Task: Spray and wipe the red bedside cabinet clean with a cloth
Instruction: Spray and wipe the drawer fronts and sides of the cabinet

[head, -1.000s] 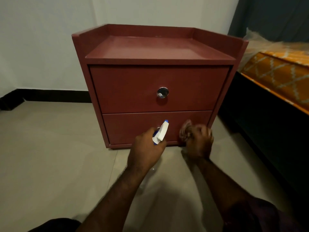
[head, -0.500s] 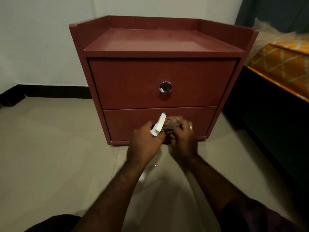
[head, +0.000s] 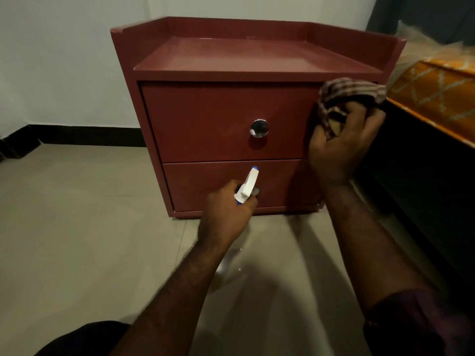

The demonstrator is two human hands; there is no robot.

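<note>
Right hand (head: 341,142): fingers curled round a bunched striped cloth (head: 352,91), firm hold, cloth bulging out above the knuckles. Left hand (head: 228,209): wrapped round the neck of the sprayer (head: 248,185). Only the white head with blue tip shows clearly; the bottle body is mostly hidden under the hand. Can't tell if a finger is on the trigger.

The cabinet (head: 231,55) sits on the floor (head: 77,227) dead ahead of both hands, bed (head: 437,88) just beside it on the right-hand side. 2 drawers: top drawer (head: 205,119) with a chrome knob (head: 259,128), bottom drawer (head: 200,186) behind the left hand.

Key relation: cloth is at the upper right corner of the top drawer front, right under the top lip. Looks pressed to the face or the side post there; contact not confirmable. The drawer front runs long-axis horizontal, and nearly all of it lies to the left of the right hand, knob in the path. My read: next stroke is a sweep leftward across the face, detouring round the knob. Right hand is nearer by far; left is low, below and left of it, well apart.

Sprayer nozzle points up and forward, toward the lower part of the top drawer front. Judged step: wipe on top drawer, sprayer on standby. Tray top and sides lie above and beyond the right hand; no telling from here if they are done.
</note>
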